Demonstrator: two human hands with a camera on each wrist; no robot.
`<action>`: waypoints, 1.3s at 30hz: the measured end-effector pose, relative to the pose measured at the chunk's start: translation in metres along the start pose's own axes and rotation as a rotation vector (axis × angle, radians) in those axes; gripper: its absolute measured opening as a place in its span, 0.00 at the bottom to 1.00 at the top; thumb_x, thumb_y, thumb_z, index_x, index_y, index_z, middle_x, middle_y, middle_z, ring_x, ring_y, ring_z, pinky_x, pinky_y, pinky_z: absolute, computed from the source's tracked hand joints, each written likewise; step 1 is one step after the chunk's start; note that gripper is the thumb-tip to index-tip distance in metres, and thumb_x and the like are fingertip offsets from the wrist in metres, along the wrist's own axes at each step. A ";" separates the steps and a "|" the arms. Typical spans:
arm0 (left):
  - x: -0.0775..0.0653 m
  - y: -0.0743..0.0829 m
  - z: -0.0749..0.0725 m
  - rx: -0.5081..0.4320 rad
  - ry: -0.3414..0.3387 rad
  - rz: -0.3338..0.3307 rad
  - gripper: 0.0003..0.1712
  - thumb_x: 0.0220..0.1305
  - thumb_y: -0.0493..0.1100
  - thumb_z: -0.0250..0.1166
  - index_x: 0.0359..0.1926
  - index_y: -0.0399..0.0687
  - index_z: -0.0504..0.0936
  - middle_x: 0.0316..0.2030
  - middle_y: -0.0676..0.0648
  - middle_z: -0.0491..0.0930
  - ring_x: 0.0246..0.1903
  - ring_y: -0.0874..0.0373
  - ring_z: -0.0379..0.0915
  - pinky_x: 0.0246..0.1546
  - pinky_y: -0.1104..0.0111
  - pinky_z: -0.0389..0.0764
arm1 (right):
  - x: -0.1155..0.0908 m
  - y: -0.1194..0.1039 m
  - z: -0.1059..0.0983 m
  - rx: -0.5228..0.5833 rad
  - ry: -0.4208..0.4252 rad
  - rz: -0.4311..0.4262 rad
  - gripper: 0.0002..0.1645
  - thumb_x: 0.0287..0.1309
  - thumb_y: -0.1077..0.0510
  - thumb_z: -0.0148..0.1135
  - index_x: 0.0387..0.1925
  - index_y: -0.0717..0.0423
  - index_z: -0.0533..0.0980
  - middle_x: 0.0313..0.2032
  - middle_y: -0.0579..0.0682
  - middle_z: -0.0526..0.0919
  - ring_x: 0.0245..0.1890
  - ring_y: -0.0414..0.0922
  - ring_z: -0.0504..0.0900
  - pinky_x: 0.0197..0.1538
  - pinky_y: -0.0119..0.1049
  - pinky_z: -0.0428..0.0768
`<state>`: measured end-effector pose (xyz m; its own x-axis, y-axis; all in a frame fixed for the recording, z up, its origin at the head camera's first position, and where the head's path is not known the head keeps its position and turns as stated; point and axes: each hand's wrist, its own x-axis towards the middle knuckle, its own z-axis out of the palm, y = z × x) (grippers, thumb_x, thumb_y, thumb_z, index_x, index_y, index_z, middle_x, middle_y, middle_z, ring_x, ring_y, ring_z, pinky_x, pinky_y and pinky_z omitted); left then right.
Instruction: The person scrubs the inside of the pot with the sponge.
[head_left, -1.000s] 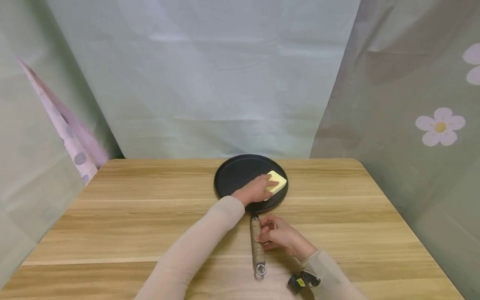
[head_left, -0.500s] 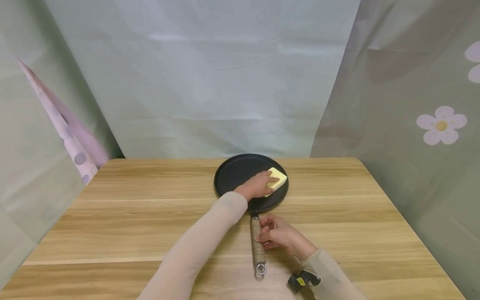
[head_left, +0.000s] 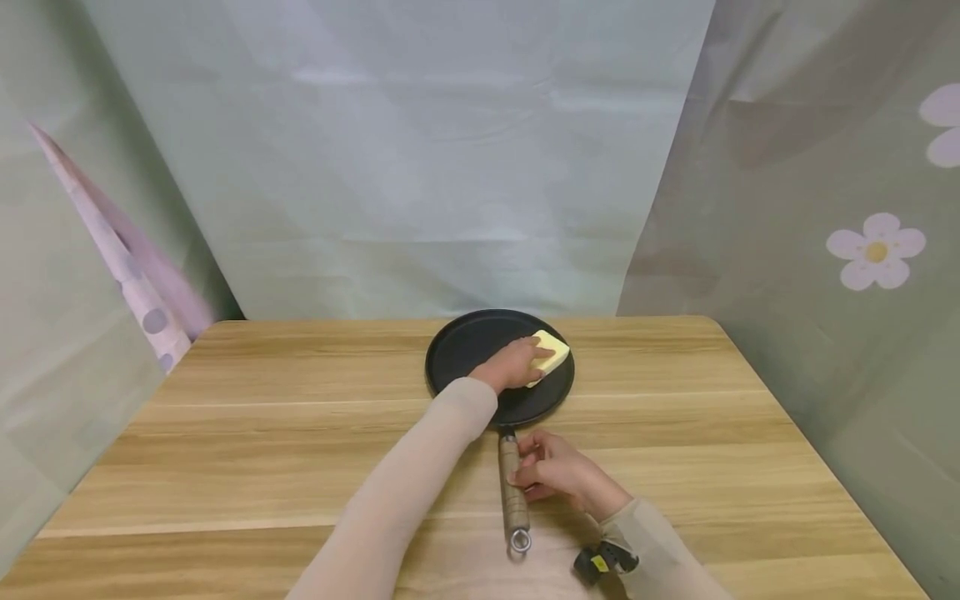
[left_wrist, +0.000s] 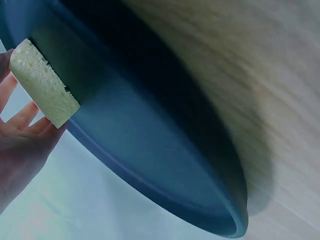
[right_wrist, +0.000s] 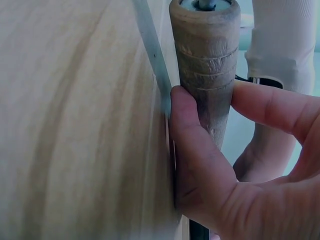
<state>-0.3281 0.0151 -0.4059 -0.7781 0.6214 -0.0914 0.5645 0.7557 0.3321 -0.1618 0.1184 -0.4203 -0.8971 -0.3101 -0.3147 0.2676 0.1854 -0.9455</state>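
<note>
A round black flat pan [head_left: 467, 350] lies on the table, its wood-wrapped handle [head_left: 515, 506] pointing toward me. My left hand [head_left: 512, 365] grips a pale yellow sponge [head_left: 557, 350] on the right part of the pan's flat surface. In the left wrist view, the fingers and thumb hold the sponge [left_wrist: 44, 82] at its sides, with its porous face against the pan [left_wrist: 145, 145]. My right hand [head_left: 562, 472] pinches the handle from the right; the right wrist view shows thumb and fingers on either side of the handle [right_wrist: 207, 55].
The wooden table [head_left: 247, 467] spreads out on both sides of the pan. Grey-green cloth [head_left: 450, 167] hangs behind it, with flower-printed cloth [head_left: 810, 333] at the right. A metal ring [head_left: 520, 541] ends the handle. A black device [head_left: 603, 560] is strapped to the right wrist.
My left hand has slid the sponge a short way toward the pan's far edge. The right hand has kept its place on the handle, and the pan has stayed put.
</note>
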 end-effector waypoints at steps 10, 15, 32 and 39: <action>0.012 -0.007 0.001 -0.049 0.004 -0.026 0.28 0.69 0.45 0.59 0.69 0.56 0.67 0.73 0.43 0.54 0.71 0.46 0.50 0.69 0.58 0.55 | 0.002 0.005 -0.001 0.000 0.016 0.008 0.26 0.45 0.70 0.64 0.48 0.71 0.65 0.33 0.55 0.71 0.28 0.46 0.77 0.34 0.40 0.83; 0.017 -0.015 0.001 -0.039 0.020 -0.044 0.28 0.69 0.46 0.58 0.69 0.55 0.67 0.72 0.42 0.55 0.71 0.46 0.51 0.69 0.58 0.55 | 0.001 0.004 0.001 0.004 0.013 0.005 0.27 0.45 0.69 0.64 0.48 0.71 0.65 0.33 0.55 0.71 0.28 0.46 0.77 0.34 0.40 0.83; 0.018 -0.029 -0.009 -0.025 0.027 -0.194 0.30 0.72 0.49 0.55 0.72 0.57 0.61 0.74 0.42 0.49 0.72 0.43 0.44 0.70 0.56 0.53 | 0.002 0.001 0.002 0.014 -0.002 -0.020 0.26 0.46 0.70 0.62 0.48 0.72 0.65 0.31 0.53 0.73 0.27 0.44 0.77 0.32 0.40 0.83; 0.015 -0.036 -0.011 -0.054 0.037 -0.234 0.30 0.72 0.49 0.54 0.72 0.56 0.61 0.74 0.42 0.48 0.72 0.41 0.44 0.69 0.53 0.54 | 0.002 0.001 0.002 0.012 0.007 -0.005 0.26 0.46 0.70 0.63 0.48 0.72 0.65 0.31 0.53 0.73 0.27 0.44 0.77 0.32 0.39 0.83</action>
<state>-0.3630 -0.0050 -0.4088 -0.8959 0.4222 -0.1380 0.3531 0.8654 0.3557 -0.1621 0.1164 -0.4224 -0.9008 -0.3043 -0.3098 0.2675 0.1731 -0.9479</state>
